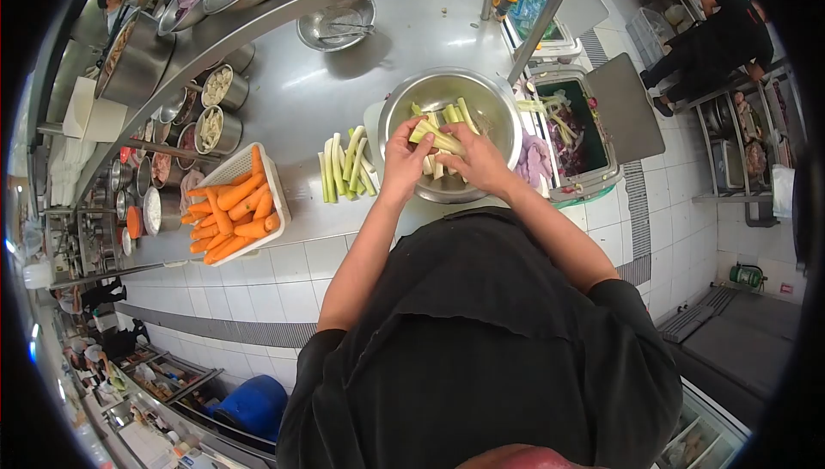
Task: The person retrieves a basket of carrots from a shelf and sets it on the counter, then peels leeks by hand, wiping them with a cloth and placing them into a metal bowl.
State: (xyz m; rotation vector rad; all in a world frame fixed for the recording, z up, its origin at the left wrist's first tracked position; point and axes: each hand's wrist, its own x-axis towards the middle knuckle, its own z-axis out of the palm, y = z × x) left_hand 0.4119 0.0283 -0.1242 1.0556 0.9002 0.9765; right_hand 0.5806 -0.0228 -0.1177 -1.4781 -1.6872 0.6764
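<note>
Over a large steel bowl [509, 110], both my hands are closed on a pale green celery piece [436, 136]. My left hand [403, 158] grips it from the left, while my right hand [478, 159] has its fingers on the other end. Inside the bowl, more cut celery [462, 112] lies around and under my hands, partly hidden by them. To the left of the bowl, several long celery stalks [345, 165] rest on the steel table [301, 138].
A white basket of carrots [280, 200] sits at the left. Farther back is a smaller steel bowl [337, 22] with utensils. At the right stand a waste bin [584, 181] with scraps and a purple cloth-like item [534, 162]. A steel shelf crosses above; another person [726, 35] stands beyond.
</note>
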